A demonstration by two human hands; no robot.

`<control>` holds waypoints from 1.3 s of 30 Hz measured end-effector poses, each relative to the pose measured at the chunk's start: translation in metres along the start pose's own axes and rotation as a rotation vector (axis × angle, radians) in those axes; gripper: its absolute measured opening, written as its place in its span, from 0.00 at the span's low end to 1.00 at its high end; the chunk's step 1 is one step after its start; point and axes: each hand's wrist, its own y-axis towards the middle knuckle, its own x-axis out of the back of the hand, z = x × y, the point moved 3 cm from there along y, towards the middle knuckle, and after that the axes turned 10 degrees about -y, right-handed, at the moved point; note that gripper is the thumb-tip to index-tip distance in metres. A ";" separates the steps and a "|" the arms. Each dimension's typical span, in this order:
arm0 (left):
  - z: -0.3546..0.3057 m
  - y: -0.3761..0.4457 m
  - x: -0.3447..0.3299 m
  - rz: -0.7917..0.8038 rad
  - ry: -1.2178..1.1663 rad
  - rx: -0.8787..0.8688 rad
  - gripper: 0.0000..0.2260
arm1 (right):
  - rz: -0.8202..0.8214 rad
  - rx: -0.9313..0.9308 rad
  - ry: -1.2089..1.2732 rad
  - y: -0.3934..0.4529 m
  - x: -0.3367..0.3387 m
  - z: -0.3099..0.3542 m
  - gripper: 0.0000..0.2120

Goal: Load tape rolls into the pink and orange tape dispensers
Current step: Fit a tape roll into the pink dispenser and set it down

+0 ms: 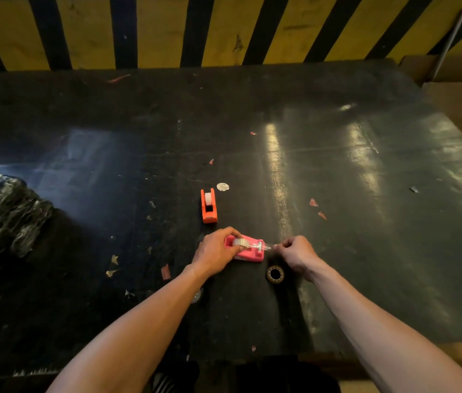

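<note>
One wide, scuffed black bench (337,165) carries everything, backed by a yellow-and-black striped barrier (167,29). At its left edge lies a crumpled black plastic bag (11,217). Near the front middle sits the pink plastic tape dispenser (248,251), with a clear tape roll (239,242) seated in its well. The left hand (214,255) has its grip closed around the dispenser's rear end, over the roll. The right hand (298,255) pinches the free end of a clear tape strip (264,246) drawn across the cutter. Just behind stands the orange plastic tape dispenser (209,206), apart from both hands, a white roll in it. Near the right wrist lies a brown cardboard tape core (275,274).
</note>
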 end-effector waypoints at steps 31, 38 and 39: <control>0.033 -0.001 0.010 0.001 0.021 -0.042 0.30 | -0.093 0.613 -0.466 0.010 -0.047 0.019 0.29; 0.077 0.010 0.033 -0.088 0.415 0.251 0.41 | -0.280 0.340 -0.233 0.042 -0.035 0.044 0.27; 0.081 0.013 0.036 -0.076 0.440 0.244 0.40 | -0.293 0.311 -0.216 0.049 -0.034 0.050 0.27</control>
